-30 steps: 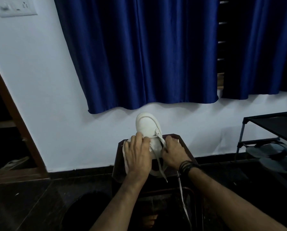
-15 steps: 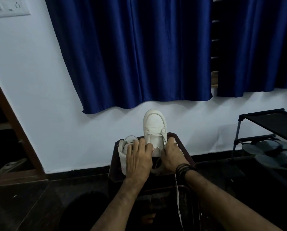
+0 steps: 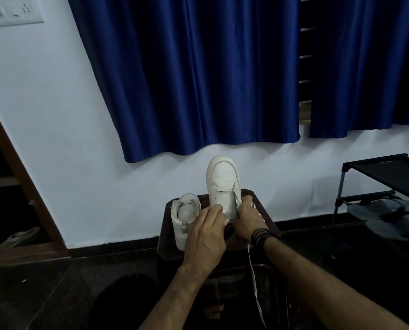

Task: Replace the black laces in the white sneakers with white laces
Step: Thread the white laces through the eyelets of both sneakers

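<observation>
Dim room, dark stool [image 3: 267, 225], white sneaker [image 3: 222, 182] toe-up, both hands' fingers [image 3: 213, 211] seemingly pinching white lace [image 3: 254, 282]

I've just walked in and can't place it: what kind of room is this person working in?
Most likely a room in a home. Blue curtains hang over a window, a shoe rack with sandals stands at the right, and a wall switch plate is mounted at upper left.
</observation>
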`<state>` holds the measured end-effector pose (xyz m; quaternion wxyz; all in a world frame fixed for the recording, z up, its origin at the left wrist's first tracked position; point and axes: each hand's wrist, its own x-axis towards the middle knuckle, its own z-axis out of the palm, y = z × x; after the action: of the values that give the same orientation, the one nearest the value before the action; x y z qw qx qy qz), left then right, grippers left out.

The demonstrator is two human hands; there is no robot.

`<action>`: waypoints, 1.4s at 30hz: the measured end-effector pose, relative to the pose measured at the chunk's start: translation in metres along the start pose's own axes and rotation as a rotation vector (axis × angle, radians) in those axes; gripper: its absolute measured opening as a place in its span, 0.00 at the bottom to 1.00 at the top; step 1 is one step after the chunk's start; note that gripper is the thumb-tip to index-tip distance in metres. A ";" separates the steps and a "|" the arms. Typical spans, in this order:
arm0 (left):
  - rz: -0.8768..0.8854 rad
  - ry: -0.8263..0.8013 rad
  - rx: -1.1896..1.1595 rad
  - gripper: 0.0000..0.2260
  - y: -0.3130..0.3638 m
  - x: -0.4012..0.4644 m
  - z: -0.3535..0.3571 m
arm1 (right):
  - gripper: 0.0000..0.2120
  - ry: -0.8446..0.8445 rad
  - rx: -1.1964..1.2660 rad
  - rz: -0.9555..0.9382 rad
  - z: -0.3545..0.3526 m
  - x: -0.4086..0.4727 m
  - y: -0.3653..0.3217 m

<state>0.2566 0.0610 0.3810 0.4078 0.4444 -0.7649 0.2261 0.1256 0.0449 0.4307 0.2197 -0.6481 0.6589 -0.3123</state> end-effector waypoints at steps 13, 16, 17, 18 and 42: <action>-0.561 -0.068 -0.039 0.20 0.005 0.053 -0.015 | 0.12 0.062 -0.010 -0.082 0.008 -0.007 0.004; -0.477 0.000 0.009 0.11 0.010 0.045 -0.004 | 0.10 0.100 0.027 -0.103 0.009 -0.011 0.012; -0.483 0.018 0.030 0.09 0.012 0.042 -0.002 | 0.11 0.140 0.026 -0.118 0.009 -0.013 0.014; -0.485 0.025 0.045 0.08 0.013 0.040 -0.001 | 0.13 0.196 0.037 -0.143 0.008 -0.015 0.016; -0.442 -0.092 0.089 0.11 0.028 0.055 0.000 | 0.07 0.137 0.019 -0.343 -0.071 0.050 -0.035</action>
<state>0.2173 0.0478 0.4266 0.3919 0.6285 -0.6562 0.1442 0.0982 0.0058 0.5116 0.1239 -0.7261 0.5492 -0.3948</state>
